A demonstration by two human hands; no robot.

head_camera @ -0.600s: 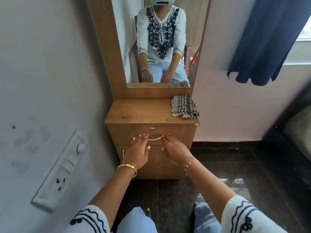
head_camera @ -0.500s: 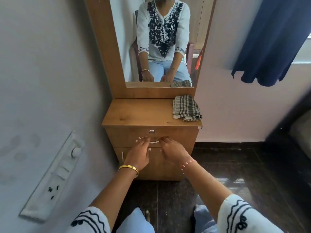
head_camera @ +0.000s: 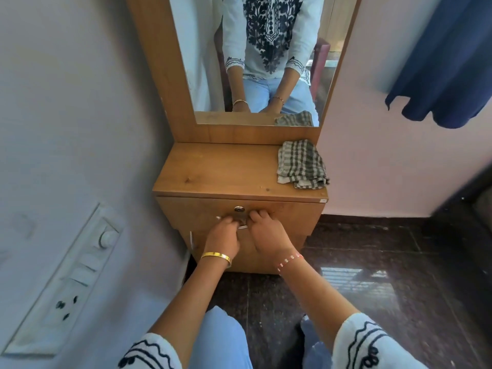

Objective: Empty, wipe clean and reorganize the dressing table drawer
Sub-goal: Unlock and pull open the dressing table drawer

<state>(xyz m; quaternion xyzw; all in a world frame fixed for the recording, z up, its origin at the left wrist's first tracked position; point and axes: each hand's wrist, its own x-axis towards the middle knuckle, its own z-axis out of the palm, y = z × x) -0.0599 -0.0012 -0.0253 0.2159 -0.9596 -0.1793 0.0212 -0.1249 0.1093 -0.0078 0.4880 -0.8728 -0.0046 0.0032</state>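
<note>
A wooden dressing table (head_camera: 213, 169) stands against the wall, with its drawer front (head_camera: 287, 214) just below the top. Both hands are at the metal drawer handle (head_camera: 242, 227). My left hand (head_camera: 222, 237) curls its fingers over the handle's left part. My right hand (head_camera: 267, 234) hooks its fingers over the right part. A round keyhole lock (head_camera: 239, 209) sits just above the handle. The drawer shows a thin gap under the tabletop. A folded checked cloth (head_camera: 300, 165) lies on the right back part of the top.
A mirror (head_camera: 261, 59) rises above the table. The left wall holds a white switch and socket panel (head_camera: 69, 278). A lower cabinet door with a small handle (head_camera: 191, 239) sits under the drawer. A dark blue curtain (head_camera: 447, 62) hangs at the right. The floor is dark polished tile (head_camera: 386, 262).
The view has moved closer and downward. Both hands went from touching the handle with straight fingers to curling round it.
</note>
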